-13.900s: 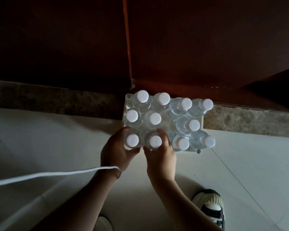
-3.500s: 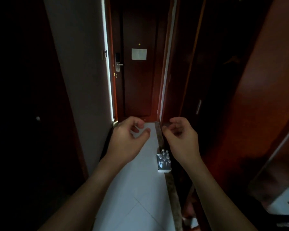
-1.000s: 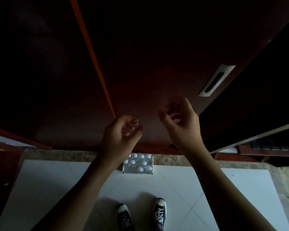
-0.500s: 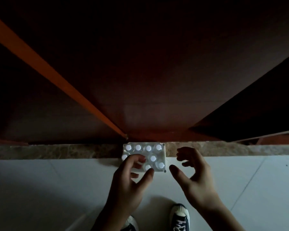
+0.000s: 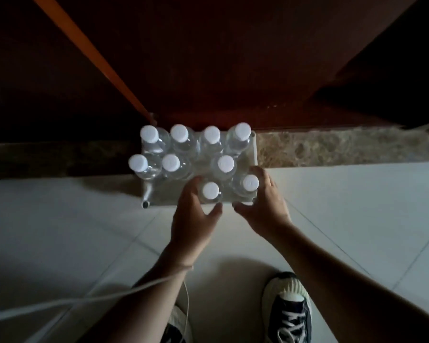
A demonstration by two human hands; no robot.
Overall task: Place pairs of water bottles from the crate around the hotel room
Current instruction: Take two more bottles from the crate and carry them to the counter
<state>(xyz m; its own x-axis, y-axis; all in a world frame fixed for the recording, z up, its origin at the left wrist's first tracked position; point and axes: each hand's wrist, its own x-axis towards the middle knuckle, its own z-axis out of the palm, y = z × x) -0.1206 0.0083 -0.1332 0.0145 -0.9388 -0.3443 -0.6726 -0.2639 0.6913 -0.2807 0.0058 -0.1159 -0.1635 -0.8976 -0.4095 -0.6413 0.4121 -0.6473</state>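
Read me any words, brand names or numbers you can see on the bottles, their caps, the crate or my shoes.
No text can be read in this picture.
Bottle caps: faint embossed marks, too blurred to read.
Bottles: no label shows from above.
Crate: no lettering shows.
Shoe: no brand mark shows.

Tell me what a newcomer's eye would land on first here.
The white caps of nine water bottles stand out in a pale crate on the floor by a dark wooden panel. At its near right corner, the left hand and right hand each curl round a bottle.
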